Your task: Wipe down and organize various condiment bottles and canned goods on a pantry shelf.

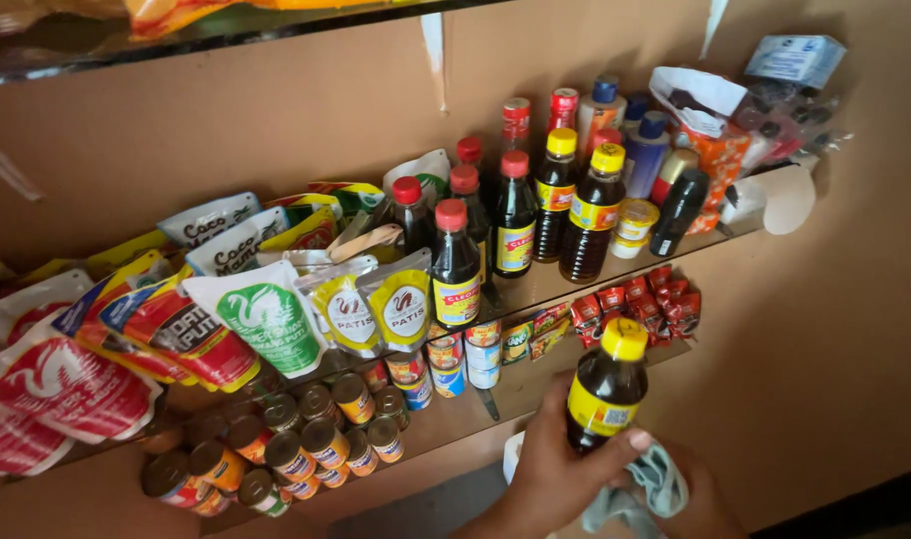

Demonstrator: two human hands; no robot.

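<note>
My left hand (560,469) grips a dark sauce bottle (607,384) with a yellow cap and yellow label, held upright below the glass shelves. My right hand (700,499) is under and beside the bottle's base, clutching a pale blue-grey cloth (655,484) against it. Both hands are at the bottom edge of the view, in front of the lower shelf. Only part of the right hand shows.
A glass shelf (545,289) carries dark sauce bottles with red caps (455,265) and yellow caps (590,210), and flat sauce pouches (266,314) at left. The lower shelf holds tins (306,444), small cans (465,354) and red sachets (645,299). A brown wall stands behind.
</note>
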